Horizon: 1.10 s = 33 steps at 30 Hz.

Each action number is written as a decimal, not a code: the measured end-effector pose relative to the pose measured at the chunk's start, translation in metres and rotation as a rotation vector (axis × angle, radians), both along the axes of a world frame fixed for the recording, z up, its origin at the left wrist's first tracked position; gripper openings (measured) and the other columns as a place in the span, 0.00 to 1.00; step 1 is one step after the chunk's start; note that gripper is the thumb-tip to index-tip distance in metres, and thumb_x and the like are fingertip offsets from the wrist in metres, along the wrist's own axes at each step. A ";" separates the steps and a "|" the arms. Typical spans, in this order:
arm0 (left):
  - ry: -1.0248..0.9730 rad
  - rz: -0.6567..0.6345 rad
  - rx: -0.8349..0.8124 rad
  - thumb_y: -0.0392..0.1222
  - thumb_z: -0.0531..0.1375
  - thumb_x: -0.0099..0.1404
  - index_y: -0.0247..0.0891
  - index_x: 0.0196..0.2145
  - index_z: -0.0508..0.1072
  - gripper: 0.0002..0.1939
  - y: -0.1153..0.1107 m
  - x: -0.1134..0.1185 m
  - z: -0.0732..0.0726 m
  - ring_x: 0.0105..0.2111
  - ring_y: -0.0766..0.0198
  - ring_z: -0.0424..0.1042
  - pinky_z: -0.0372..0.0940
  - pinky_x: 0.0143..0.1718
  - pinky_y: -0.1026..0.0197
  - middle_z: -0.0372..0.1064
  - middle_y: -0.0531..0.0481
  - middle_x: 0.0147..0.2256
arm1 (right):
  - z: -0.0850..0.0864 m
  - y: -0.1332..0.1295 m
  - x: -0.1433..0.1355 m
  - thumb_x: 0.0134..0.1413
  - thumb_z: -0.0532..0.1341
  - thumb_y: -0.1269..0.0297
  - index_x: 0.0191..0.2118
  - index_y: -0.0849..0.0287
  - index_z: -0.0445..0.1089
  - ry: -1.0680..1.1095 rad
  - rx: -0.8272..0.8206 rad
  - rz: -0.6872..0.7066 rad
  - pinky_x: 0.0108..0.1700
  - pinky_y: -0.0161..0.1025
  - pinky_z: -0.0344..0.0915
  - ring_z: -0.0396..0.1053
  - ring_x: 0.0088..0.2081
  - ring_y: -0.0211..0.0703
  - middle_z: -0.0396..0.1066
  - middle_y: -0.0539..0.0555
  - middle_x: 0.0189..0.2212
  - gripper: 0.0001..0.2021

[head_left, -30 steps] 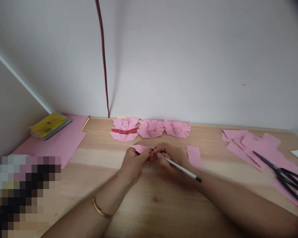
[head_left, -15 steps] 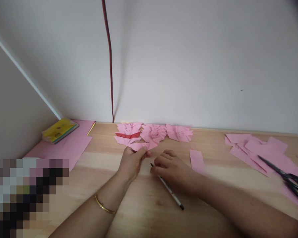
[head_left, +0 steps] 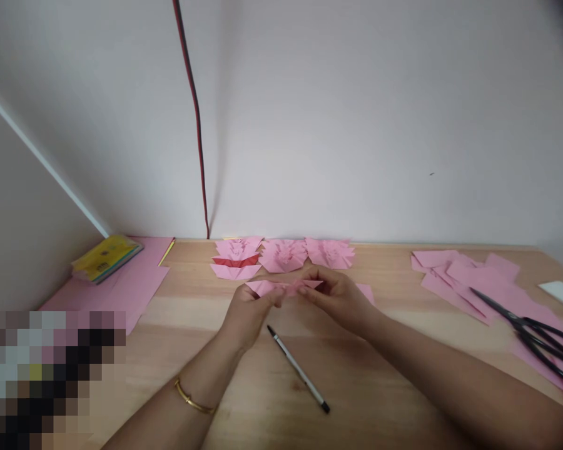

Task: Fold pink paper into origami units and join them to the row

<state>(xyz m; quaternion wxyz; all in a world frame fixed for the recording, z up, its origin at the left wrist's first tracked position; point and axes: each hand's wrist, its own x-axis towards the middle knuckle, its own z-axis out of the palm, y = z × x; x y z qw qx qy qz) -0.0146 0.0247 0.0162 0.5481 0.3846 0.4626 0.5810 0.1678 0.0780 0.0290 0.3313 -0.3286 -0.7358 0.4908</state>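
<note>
A small folded piece of pink paper [head_left: 286, 287] is pinched at its two ends between my hands, above the table. My left hand [head_left: 249, 310] grips its left side, thumb in front. My right hand [head_left: 340, 299] holds the right side between thumb and fingers. Below them a white pen with black ends [head_left: 299, 370] lies slantwise on the wood. Just beyond, several folded pink paper pieces [head_left: 284, 255] stand in stacked groups, with one red folded piece [head_left: 236, 261] in the left group. A flat pink slip [head_left: 367, 292] is partly hidden behind my right hand.
Black scissors [head_left: 520, 322] lie on loose pink paper [head_left: 483, 278] at the right, near a white object [head_left: 560, 297]. At the left, a yellow packet [head_left: 107, 258] rests on pink sheets [head_left: 143, 287]. The wall [head_left: 356, 125] rises behind the table, with a red-black cable [head_left: 197, 119] hanging down.
My right hand has left the pen on the table and moved up to take hold of the right end of the folded pink paper. My left hand keeps its grip. The view has shifted slightly.
</note>
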 end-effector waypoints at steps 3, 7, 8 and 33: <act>-0.113 0.062 -0.018 0.42 0.67 0.51 0.33 0.25 0.73 0.10 0.003 -0.002 0.000 0.23 0.71 0.64 0.60 0.28 0.67 0.66 0.54 0.22 | 0.001 0.003 0.001 0.54 0.60 0.55 0.35 0.59 0.67 -0.008 -0.110 -0.038 0.28 0.33 0.58 0.62 0.26 0.35 0.65 0.48 0.25 0.11; -0.168 0.144 -0.012 0.41 0.68 0.49 0.33 0.27 0.74 0.10 0.005 -0.003 -0.001 0.22 0.73 0.63 0.60 0.27 0.68 0.66 0.55 0.22 | 0.005 0.007 0.004 0.55 0.58 0.54 0.32 0.60 0.67 -0.062 -0.109 -0.037 0.28 0.33 0.56 0.61 0.25 0.35 0.62 0.48 0.22 0.12; -0.171 0.166 -0.015 0.41 0.69 0.49 0.33 0.27 0.74 0.10 0.006 -0.003 -0.002 0.22 0.74 0.62 0.60 0.26 0.69 0.65 0.55 0.22 | 0.006 0.008 0.005 0.55 0.58 0.55 0.31 0.60 0.67 -0.084 -0.096 -0.033 0.28 0.33 0.56 0.61 0.26 0.35 0.63 0.48 0.23 0.12; 0.959 0.356 0.132 0.47 0.58 0.59 0.37 0.23 0.71 0.13 0.005 -0.014 -0.010 0.24 0.66 0.64 0.59 0.29 0.64 0.66 0.54 0.22 | -0.001 0.028 0.015 0.56 0.53 0.63 0.22 0.59 0.57 -0.588 0.278 -0.202 0.26 0.33 0.46 0.61 0.25 0.37 0.65 0.50 0.21 0.13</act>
